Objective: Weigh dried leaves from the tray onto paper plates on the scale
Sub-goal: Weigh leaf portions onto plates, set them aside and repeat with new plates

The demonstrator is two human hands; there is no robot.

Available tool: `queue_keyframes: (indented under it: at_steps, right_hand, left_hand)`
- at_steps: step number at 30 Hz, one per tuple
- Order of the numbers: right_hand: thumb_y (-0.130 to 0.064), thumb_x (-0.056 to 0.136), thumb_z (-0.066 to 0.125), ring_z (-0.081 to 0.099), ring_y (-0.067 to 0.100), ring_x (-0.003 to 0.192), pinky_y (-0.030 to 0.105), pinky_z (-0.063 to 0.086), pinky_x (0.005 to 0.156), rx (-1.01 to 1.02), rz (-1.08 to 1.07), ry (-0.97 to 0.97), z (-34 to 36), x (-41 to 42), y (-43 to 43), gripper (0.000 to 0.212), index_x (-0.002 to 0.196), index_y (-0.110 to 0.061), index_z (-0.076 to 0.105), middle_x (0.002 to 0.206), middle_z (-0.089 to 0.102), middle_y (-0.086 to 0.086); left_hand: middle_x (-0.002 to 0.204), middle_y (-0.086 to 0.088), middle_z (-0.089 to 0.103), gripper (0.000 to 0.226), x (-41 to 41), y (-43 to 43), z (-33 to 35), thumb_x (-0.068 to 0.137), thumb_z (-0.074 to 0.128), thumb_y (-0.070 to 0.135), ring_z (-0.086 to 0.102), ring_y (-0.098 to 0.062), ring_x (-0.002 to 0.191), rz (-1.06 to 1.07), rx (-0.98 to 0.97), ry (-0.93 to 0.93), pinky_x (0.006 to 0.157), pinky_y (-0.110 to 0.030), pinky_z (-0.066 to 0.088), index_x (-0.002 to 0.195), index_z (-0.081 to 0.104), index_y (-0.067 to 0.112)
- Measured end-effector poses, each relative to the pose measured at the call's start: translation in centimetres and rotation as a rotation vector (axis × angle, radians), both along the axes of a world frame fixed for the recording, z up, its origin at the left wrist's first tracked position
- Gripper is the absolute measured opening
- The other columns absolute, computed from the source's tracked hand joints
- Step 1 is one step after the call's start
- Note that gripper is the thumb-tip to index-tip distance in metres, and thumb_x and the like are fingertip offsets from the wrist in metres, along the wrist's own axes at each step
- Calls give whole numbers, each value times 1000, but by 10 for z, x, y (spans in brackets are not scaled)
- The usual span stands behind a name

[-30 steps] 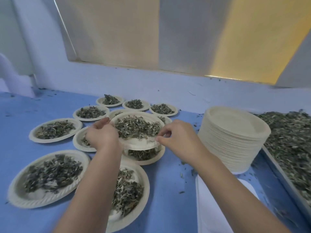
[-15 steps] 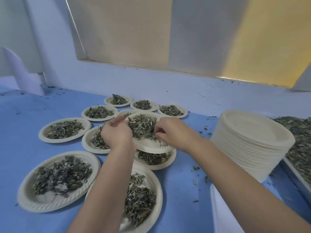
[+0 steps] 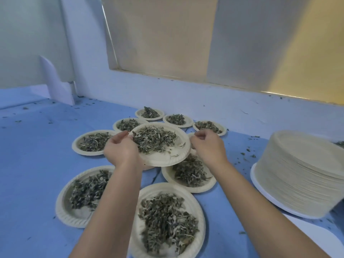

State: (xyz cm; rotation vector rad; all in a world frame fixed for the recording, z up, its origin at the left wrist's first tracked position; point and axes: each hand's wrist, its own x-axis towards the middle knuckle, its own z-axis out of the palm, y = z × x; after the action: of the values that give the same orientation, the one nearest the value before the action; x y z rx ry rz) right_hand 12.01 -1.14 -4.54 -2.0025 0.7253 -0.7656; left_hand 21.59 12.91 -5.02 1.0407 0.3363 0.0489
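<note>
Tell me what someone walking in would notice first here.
A paper plate of dried leaves held up mid-scene, the left hand gripping its left rim, the right hand at its right. Around it, leaf-filled plates spread across the blue table; a tall stack of empty plates stands at right.

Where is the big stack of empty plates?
In the head view, the stack of empty plates stands at the right, beyond the right hand.

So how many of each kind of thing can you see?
Plates with leaves: 9, counting the held plate
Stack of empty plates: 1
Hands: 2, left hand and right hand
Total: 12
More plates may hide beneath.
</note>
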Motion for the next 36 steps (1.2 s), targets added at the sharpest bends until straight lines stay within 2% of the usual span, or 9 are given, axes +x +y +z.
queue_keyframes:
  at_steps: [3, 6, 9, 11, 18, 22, 25, 31, 36]
  right_hand:
    - [-9, 90, 59, 66, 18, 74, 26, 57, 57, 478, 187, 24, -4, 18, 23, 13, 94, 2, 65, 90, 68, 13]
    - [-5, 88, 62, 66, 21, 73, 31, 59, 63, 544, 176, -17, -11, 44, 47, 10, 80, 0, 66, 91, 70, 17]
    - [-7, 88, 65, 62, 14, 68, 21, 53, 51, 568, 174, -60, -17, 74, 77, 17, 71, -6, 65, 81, 68, 8]
    - [-10, 87, 67, 66, 22, 77, 27, 57, 62, 605, 195, -72, -20, 95, 99, 13, 75, -6, 67, 86, 70, 11]
    - [-18, 91, 60, 63, 38, 102, 53, 50, 91, 553, 327, 74, -27, 152, 163, 30, 102, 10, 64, 104, 67, 24]
    - [-22, 95, 45, 52, 27, 81, 37, 40, 71, 341, 422, 285, -35, 168, 184, 28, 71, -7, 47, 76, 50, 8]
    - [-20, 97, 34, 45, 27, 86, 40, 32, 84, 41, 451, 412, -42, 169, 197, 36, 61, -12, 38, 71, 43, 5]
    - [-30, 96, 33, 50, 35, 115, 36, 40, 87, -123, 449, 510, -54, 168, 199, 34, 103, -8, 58, 119, 55, 19]
    - [-29, 95, 35, 50, 33, 113, 38, 39, 92, -176, 462, 517, -52, 166, 201, 33, 102, -6, 59, 116, 58, 18]
  left_hand:
    - [87, 0, 60, 14, 11, 19, 1, 89, 58, 0, 50, 0, 62, 54, 3, 3, 41, -5, 36, 91, 61, 14]
    - [81, 1, 59, 16, 26, 44, -2, 88, 59, 3, 48, -3, 57, 89, 39, 4, 39, -4, 35, 97, 63, 15]
    - [89, -6, 64, 22, 46, 77, -6, 87, 62, 7, 58, -16, 73, 107, 132, 0, 67, -21, 50, 108, 65, 10]
    - [109, -10, 66, 30, 58, 100, -11, 86, 63, 10, 62, -24, 96, 139, 162, 17, 90, -33, 50, 116, 64, 10]
    - [109, -11, 67, 25, 90, 171, -40, 84, 64, 13, 62, -20, 88, 267, 215, 66, 84, -27, 48, 109, 68, 12]
    - [103, -12, 69, 21, 98, 199, -55, 83, 65, 14, 65, -27, 97, 309, 307, 103, 91, -35, 51, 103, 70, 12]
    - [102, -13, 69, 20, 104, 213, -67, 83, 66, 15, 65, -28, 97, 314, 402, 120, 91, -37, 51, 102, 70, 10]
    - [102, -16, 68, 23, 112, 222, -87, 84, 64, 13, 65, -30, 95, 266, 565, 145, 84, -36, 53, 105, 69, 6]
    - [107, -19, 66, 23, 111, 225, -87, 87, 59, 12, 61, -34, 102, 269, 665, 135, 91, -39, 49, 107, 67, 4]
